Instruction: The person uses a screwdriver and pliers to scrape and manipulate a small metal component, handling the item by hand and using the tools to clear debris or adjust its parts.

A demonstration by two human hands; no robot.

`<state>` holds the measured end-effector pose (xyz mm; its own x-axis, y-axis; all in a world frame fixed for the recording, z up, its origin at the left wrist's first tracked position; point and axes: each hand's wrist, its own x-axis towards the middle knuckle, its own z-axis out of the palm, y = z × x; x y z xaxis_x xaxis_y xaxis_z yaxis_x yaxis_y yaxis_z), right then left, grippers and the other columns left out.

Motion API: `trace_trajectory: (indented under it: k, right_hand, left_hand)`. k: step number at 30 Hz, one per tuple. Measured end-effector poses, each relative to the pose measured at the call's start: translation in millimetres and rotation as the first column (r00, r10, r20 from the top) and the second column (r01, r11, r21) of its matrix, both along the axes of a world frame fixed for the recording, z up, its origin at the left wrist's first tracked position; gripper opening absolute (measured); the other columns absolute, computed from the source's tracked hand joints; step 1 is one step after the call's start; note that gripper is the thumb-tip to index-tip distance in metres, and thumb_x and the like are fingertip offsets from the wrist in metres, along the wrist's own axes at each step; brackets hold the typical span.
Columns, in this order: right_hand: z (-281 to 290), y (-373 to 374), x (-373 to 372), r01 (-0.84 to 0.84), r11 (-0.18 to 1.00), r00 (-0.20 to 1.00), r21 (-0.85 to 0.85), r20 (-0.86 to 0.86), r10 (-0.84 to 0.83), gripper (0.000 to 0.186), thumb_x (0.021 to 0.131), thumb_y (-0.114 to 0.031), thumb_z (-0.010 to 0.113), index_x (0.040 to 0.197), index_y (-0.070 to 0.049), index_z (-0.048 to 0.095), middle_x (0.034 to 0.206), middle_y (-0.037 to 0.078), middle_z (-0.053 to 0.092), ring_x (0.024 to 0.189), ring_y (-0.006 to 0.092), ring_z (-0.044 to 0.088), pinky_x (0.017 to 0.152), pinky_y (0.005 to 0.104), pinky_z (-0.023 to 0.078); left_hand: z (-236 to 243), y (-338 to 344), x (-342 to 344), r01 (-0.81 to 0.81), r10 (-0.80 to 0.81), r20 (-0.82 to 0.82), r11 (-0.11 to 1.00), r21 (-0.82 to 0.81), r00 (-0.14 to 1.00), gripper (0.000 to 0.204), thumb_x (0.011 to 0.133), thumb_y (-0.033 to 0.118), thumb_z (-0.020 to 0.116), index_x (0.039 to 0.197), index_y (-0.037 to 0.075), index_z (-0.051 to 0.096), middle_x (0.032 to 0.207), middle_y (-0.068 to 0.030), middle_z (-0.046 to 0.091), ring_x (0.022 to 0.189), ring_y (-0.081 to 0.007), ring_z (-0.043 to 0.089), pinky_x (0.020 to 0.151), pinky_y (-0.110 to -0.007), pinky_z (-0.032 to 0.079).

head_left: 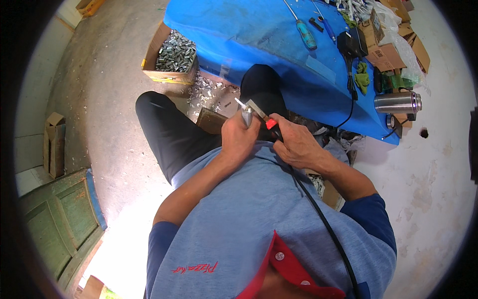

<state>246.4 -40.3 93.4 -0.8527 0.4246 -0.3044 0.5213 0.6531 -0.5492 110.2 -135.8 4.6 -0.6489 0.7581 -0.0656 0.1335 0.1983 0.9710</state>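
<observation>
My left hand (239, 135) is closed around a small silvery metal cylinder (247, 117), held upright over my lap. A thin white piece (240, 102) sticks out by its top. My right hand (298, 143) grips a hand tool (271, 123) with a flat pale metal end, a red collar and a dark handle. The tool's flat end lies against or just beside the top of the cylinder; I cannot tell whether they touch. My fingers hide the lower part of the cylinder and most of the tool's handle.
A cardboard box (172, 76) full of small metal cylinders stands by the blue-covered table (234, 30). White scraps (206, 94) litter the floor. On the table lie a teal-handled screwdriver (306, 36), a black adapter (352, 44) and a steel flask (397, 102). A black cable (323, 219) crosses my shirt.
</observation>
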Motion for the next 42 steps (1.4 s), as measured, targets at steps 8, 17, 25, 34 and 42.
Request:
trace_trajectory:
  k: [8, 17, 25, 34, 42]
  right_hand:
    - [-12, 12, 4, -0.019, 0.891, 0.999, -0.454, -0.049, -0.004, 0.042, 0.08, -0.008, 0.049, 0.12, 0.004, 0.051, 0.088, 0.014, 0.062, 0.075, 0.0243, 0.06, 0.07, 0.0353, 0.05]
    - [14, 30, 9, 0.152, 0.123, 0.985, -0.981, 0.141, -0.099, 0.054, 0.068, -0.005, 0.051, 0.12, 0.01, 0.056, 0.082, 0.013, 0.061, 0.067, 0.0201, 0.061, 0.059, 0.0312, 0.053]
    - [12, 16, 17, 0.14, 0.075, 0.939, -0.987, 0.109, -0.326, 0.063, 0.067, -0.009, 0.053, 0.127, 0.009, 0.052, 0.09, 0.017, 0.064, 0.076, 0.0257, 0.066, 0.064, 0.0334, 0.055]
    - [10, 10, 13, 0.038, 0.937, 0.999, -0.348, -0.019, -0.047, 0.061, 0.078, -0.01, 0.053, 0.137, 0.004, 0.043, 0.111, 0.02, 0.062, 0.102, 0.0326, 0.061, 0.091, 0.0378, 0.046]
    - [9, -9, 3, -0.021, 1.0, 0.997, -0.01, -0.069, 0.02, 0.056, 0.08, -0.012, 0.054, 0.13, 0.008, 0.038, 0.107, 0.032, 0.057, 0.101, 0.0474, 0.056, 0.087, 0.0521, 0.044]
  left_hand:
    - [-8, -7, 1, 0.037, -0.04, 0.043, 0.997, 0.075, 0.998, 0.018, 0.089, 0.012, 0.06, 0.082, -0.004, 0.061, 0.067, -0.0121, 0.06, 0.062, -0.0202, 0.055, 0.056, -0.037, 0.045]
    - [-3, -17, -4, 0.198, -0.208, -0.002, 0.924, 0.328, 0.978, 0.012, 0.092, 0.004, 0.059, 0.08, 0.002, 0.058, 0.066, 0.0007, 0.056, 0.062, -0.0061, 0.051, 0.055, -0.026, 0.043]
    - [1, -9, -5, 0.086, -0.144, 0.201, 0.959, 0.27, 0.969, 0.03, 0.094, 0.01, 0.059, 0.068, 0.003, 0.047, 0.056, 0.0018, 0.041, 0.055, -0.0055, 0.038, 0.048, -0.029, 0.034]
    - [-3, -5, -5, 0.054, -0.089, 0.205, 0.984, 0.169, 0.975, 0.03, 0.095, 0.011, 0.059, 0.067, 0.003, 0.05, 0.06, 0.0072, 0.041, 0.058, -0.003, 0.036, 0.049, -0.027, 0.03]
    - [-12, -2, -6, 0.026, -0.026, 0.014, 0.999, -0.03, 1.0, 0.032, 0.088, 0.024, 0.066, 0.075, -0.004, 0.064, 0.065, -0.0232, 0.061, 0.059, -0.0352, 0.062, 0.056, -0.044, 0.047]
